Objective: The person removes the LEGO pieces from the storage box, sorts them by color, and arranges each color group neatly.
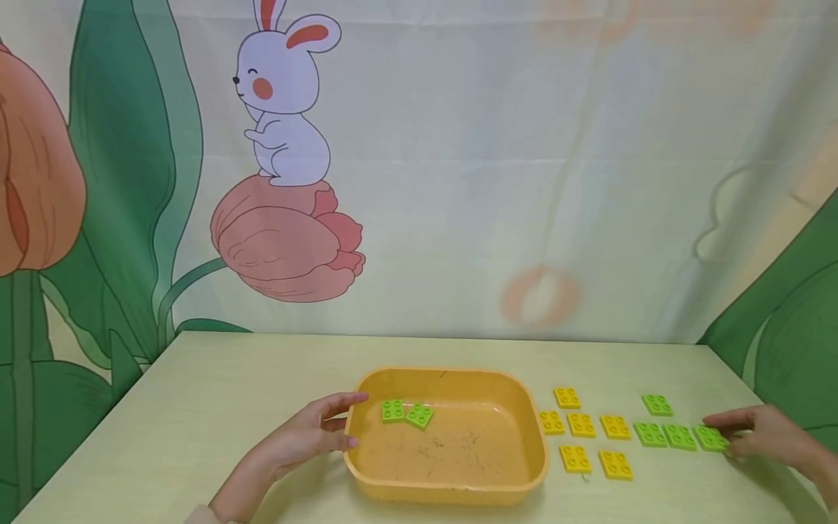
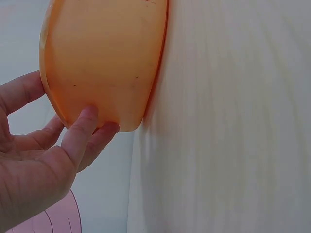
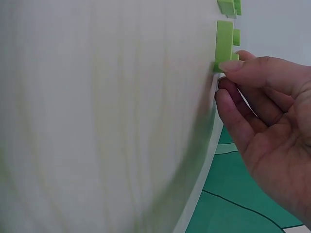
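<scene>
A yellow plastic basin stands on the table, with two green building blocks lying inside it. My left hand holds the basin's left end; in the left wrist view its thumb lies against the outer wall and other fingertips touch the edge. At the far right, my right hand pinches a green block at the end of a row of green blocks. In the right wrist view, thumb and fingers touch the lower end of that block.
Several yellow blocks lie just right of the basin. Another green block sits behind the green row. The pale table ends at a hanging cloth printed with a rabbit and tulips.
</scene>
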`<action>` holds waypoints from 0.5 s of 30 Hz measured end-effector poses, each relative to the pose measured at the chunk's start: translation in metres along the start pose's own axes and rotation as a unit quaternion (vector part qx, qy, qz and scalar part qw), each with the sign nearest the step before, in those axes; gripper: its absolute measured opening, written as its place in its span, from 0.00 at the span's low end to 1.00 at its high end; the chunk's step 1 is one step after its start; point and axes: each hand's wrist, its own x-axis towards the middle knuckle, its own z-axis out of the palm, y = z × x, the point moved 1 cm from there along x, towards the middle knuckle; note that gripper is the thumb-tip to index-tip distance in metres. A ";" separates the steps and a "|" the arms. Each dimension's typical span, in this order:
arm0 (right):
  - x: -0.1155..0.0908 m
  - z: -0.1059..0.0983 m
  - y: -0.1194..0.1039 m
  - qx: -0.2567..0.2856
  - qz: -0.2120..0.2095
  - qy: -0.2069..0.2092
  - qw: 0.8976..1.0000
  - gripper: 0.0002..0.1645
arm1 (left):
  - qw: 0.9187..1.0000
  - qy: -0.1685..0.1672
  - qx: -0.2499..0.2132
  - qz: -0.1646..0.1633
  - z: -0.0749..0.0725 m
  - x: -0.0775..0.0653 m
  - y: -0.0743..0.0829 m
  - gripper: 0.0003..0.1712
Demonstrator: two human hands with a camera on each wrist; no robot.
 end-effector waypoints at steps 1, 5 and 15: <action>0.000 0.000 0.000 0.000 -0.001 -0.001 1.000 0.30 | 1.000 0.000 -0.001 0.000 0.000 0.000 0.000 0.38; -0.001 0.001 0.001 0.006 -0.004 -0.005 1.000 0.30 | 1.000 -0.002 -0.001 -0.001 0.000 -0.001 -0.001 0.38; -0.007 -0.010 -0.001 0.071 -0.027 0.070 0.995 0.32 | 1.000 -0.004 -0.002 0.002 -0.001 0.000 -0.001 0.39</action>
